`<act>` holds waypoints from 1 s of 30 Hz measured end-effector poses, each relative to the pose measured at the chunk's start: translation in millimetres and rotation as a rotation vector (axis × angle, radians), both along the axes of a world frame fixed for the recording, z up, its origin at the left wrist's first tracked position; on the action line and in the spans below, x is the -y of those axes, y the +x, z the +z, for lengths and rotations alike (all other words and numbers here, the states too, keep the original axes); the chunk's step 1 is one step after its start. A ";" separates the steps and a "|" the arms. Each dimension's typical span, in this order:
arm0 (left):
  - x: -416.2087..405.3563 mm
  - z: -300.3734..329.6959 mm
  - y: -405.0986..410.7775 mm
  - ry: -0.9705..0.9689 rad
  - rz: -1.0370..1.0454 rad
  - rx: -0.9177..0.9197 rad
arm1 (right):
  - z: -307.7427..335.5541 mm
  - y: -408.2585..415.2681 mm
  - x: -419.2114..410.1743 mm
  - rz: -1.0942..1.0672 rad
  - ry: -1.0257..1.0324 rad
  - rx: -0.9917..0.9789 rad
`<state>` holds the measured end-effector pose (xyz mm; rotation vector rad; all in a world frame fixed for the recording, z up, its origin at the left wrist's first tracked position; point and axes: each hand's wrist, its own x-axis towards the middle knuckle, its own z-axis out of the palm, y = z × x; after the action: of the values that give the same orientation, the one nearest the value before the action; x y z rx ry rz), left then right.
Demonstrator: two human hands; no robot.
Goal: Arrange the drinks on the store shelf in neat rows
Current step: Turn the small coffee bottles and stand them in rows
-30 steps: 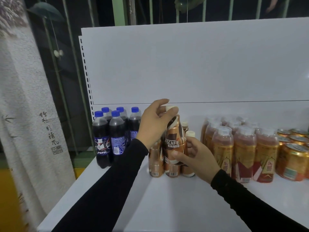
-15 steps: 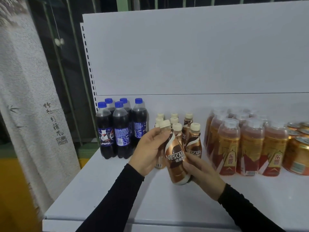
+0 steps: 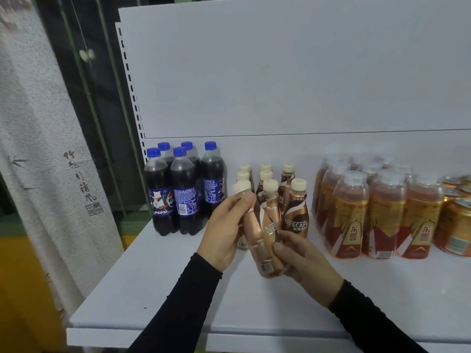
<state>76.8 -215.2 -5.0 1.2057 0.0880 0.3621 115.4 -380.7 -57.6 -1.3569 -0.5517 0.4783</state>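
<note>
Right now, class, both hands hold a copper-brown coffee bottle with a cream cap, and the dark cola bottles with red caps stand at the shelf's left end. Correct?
Not quite. The head view shows the cola bottles have blue caps. Both hands, left and right, do hold the coffee bottle.

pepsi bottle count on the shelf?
5 Pepsi bottles, all at the shelf's left end: two in front, two behind them, one to the right. More could be hidden behind.
</note>
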 end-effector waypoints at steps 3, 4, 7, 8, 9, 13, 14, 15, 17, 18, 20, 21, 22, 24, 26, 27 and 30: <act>-4.0 -3.4 -0.4 -0.066 -0.040 -0.001 | 2.9 -1.9 0.4 0.019 0.122 -0.223; -3.7 -3.0 -0.8 -0.075 -0.035 0.004 | 2.7 -1.7 0.8 0.023 0.126 -0.238; -2.1 -2.8 2.0 -0.086 0.017 0.025 | 4.0 -4.5 1.1 0.023 0.007 -0.105; -1.3 -2.0 2.6 -0.098 0.029 0.029 | 4.7 -5.6 0.3 0.013 -0.100 0.012; -1.0 -1.9 3.3 -0.103 0.040 0.035 | 5.5 -6.3 -0.4 -0.006 -0.225 0.149; 1.1 -2.5 3.2 -0.051 0.053 0.048 | 5.7 -7.8 -2.9 -0.105 -0.268 0.293; 1.7 -2.4 2.6 -0.043 0.050 0.043 | 4.3 -7.9 -2.4 -0.101 -0.198 0.235; 1.4 -2.6 2.4 -0.039 0.044 0.034 | 3.8 -8.6 -1.8 -0.089 -0.136 0.173; -1.0 -2.8 2.2 -0.037 0.010 0.016 | 1.9 -9.0 -1.2 -0.058 -0.043 0.059; -2.7 -2.3 1.7 -0.040 -0.010 0.003 | 0.4 -8.8 -1.6 -0.044 0.006 -0.007; -6.1 -2.1 0.9 -0.044 -0.041 -0.018 | -1.7 -7.7 -3.2 -0.027 0.091 -0.135; -7.8 -2.9 1.3 -0.046 -0.045 -0.021 | -1.3 -7.8 -4.0 -0.024 0.112 -0.182; -8.8 -3.2 1.4 -0.051 -0.041 -0.018 | -0.9 -8.1 -4.6 -0.024 0.121 -0.212; -9.0 -3.2 1.7 -0.059 -0.027 -0.009 | -1.0 -8.0 -5.1 -0.019 0.123 -0.232; -8.5 -3.6 2.9 -0.062 -0.010 -0.003 | 0.2 -10.0 -5.5 -0.032 0.048 -0.144; -8.1 -3.7 3.0 -0.061 -0.005 -0.002 | 1.7 -12.0 -5.7 -0.031 -0.032 -0.038; -6.0 -3.3 3.4 -0.016 0.017 0.001 | 5.8 -18.5 -6.1 -0.052 -0.207 0.253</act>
<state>80.2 -209.1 -8.3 1.1897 0.0999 0.3761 96.9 -374.6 -51.7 -1.6391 -0.6861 0.3299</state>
